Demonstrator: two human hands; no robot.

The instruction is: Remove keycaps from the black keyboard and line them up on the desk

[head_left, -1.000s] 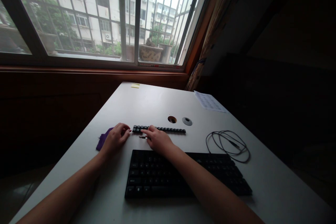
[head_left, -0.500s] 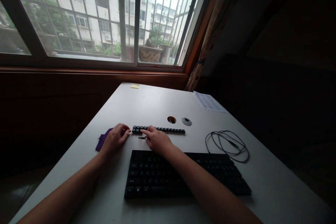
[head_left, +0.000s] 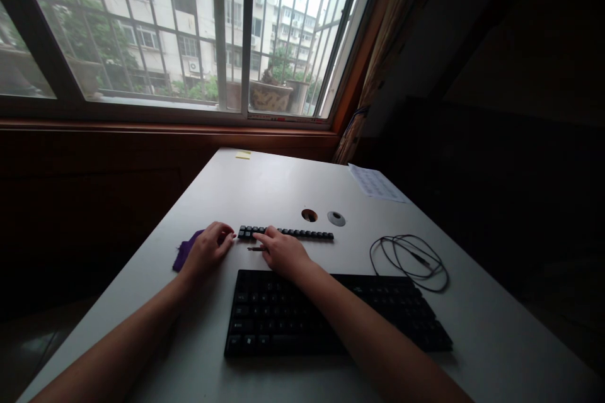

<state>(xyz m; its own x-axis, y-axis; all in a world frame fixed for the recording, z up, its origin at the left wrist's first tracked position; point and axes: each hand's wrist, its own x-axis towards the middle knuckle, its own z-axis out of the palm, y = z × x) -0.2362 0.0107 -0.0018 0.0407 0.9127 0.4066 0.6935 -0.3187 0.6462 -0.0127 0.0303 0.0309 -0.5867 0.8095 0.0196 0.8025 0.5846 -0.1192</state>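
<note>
Loose black keycaps [head_left: 307,234] stand in rows on the white table, with a second, shorter row at the left end. My right hand [head_left: 286,253] lies over their middle, its index fingertip touching the keycaps of the front row. Under its curled fingers a thin dark tool [head_left: 256,249] sticks out to the left; its kind is unclear. My left hand [head_left: 212,247] is just left of the rows, thumb and index fingertips close together; anything between them is too small to make out. A purple cloth [head_left: 186,253] lies partly under this hand. Nearer me is a black keyboard [head_left: 278,321], its keys in place, under my right forearm.
A coiled black cable [head_left: 411,258] lies right of the keyboard. Behind the keycaps are a round hole [head_left: 309,216] in the table and its grey cover [head_left: 336,218]. A printed sheet [head_left: 378,184] and a yellow sticky note [head_left: 242,155] lie near the far edge.
The thin tool under my right hand has shifted very slightly to the left. Both hands and the keycaps stay nearly where they were.
</note>
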